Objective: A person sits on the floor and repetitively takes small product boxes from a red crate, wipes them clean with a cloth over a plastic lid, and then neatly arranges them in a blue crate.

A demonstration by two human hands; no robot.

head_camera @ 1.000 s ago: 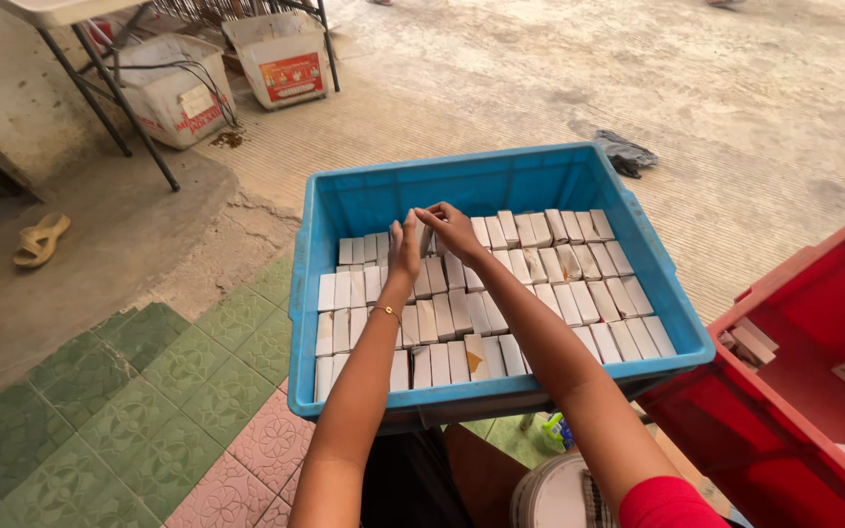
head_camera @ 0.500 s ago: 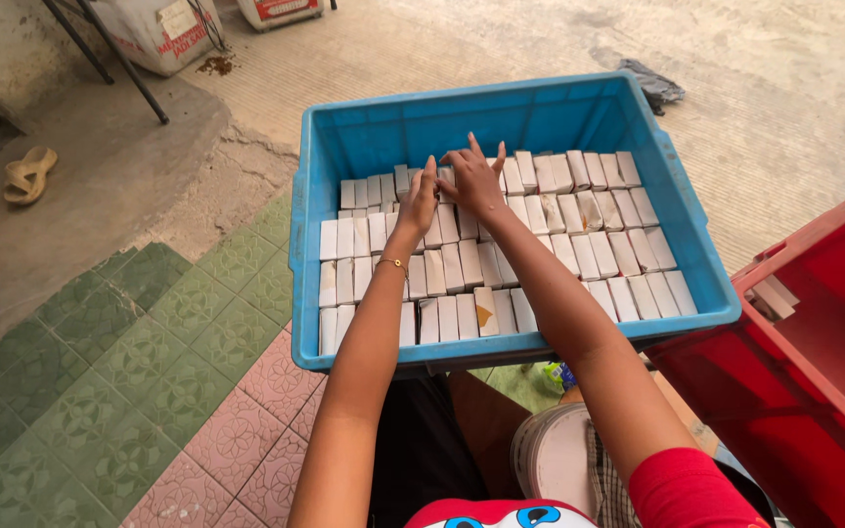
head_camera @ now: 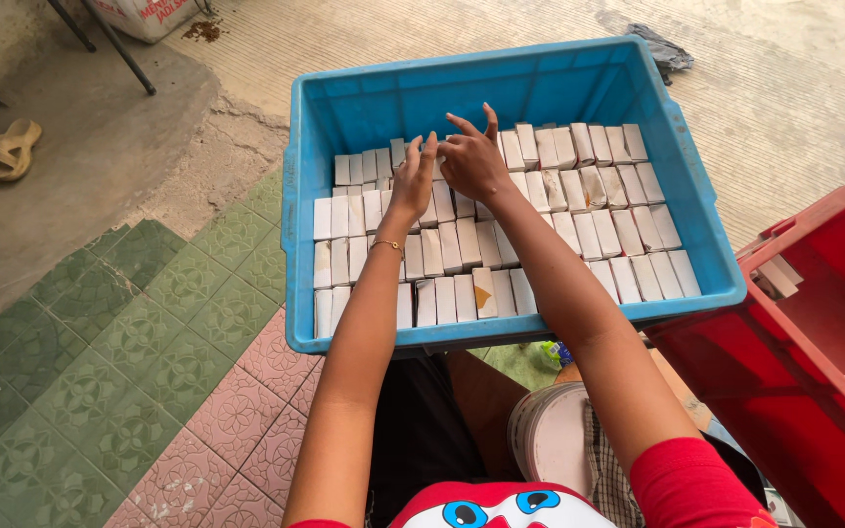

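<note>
Both hands (head_camera: 447, 171) on white boxes (head_camera: 462, 249) – blue crate (head_camera: 501, 88), far row.

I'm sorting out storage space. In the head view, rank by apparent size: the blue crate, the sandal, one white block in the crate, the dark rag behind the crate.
1. blue crate, by far the largest.
2. sandal and dark rag: look alike, and both lie farther off, so unranked.
3. white block, smallest.

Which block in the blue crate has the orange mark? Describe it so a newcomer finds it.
Start at the blue crate, packed with rows of pale rectangular blocks. Go to the row nearest its front rim, about midway along, between the person's forearms. The marked block carries an orange-brown patch on its top face; its neighbours on either side are plain pale.
</note>
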